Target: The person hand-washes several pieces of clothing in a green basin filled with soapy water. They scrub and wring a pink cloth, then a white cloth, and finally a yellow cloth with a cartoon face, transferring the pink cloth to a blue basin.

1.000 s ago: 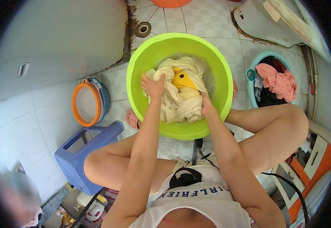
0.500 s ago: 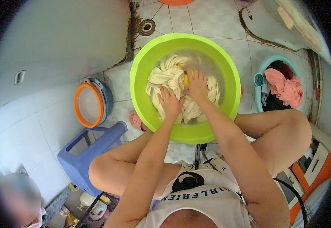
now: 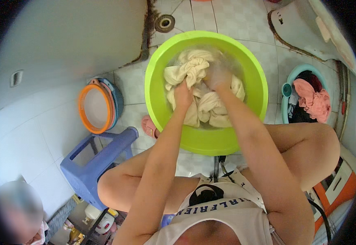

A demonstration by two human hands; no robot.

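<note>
A wide lime-green basin point(image 3: 153, 110) holds cloudy water and a soaked, twisted cream cloth point(image 3: 216, 108). My left hand point(image 3: 183, 96) is closed on a bunched fold of this cloth, its fingertips tucked under the fabric. Beside it, my right hand point(image 3: 219, 79) reaches down into the murky water between folds. Water and blur hide the fingers of that hand, so its grip does not show. Both forearms come in over the basin's near rim.
At left, orange, pink and blue basins point(image 3: 82, 106) lean nested against the wall, behind a blue plastic stool point(image 3: 122, 139). A light-blue tub point(image 3: 285, 110) of clothes, a pink garment point(image 3: 312, 100) on top, stands right. A floor drain point(image 3: 164, 23) lies beyond the basin.
Both hands were spread flat on the cloth; now the left has closed on a fold and the right has sunk into the water. The yellow thing near the right hand is no longer visible.
</note>
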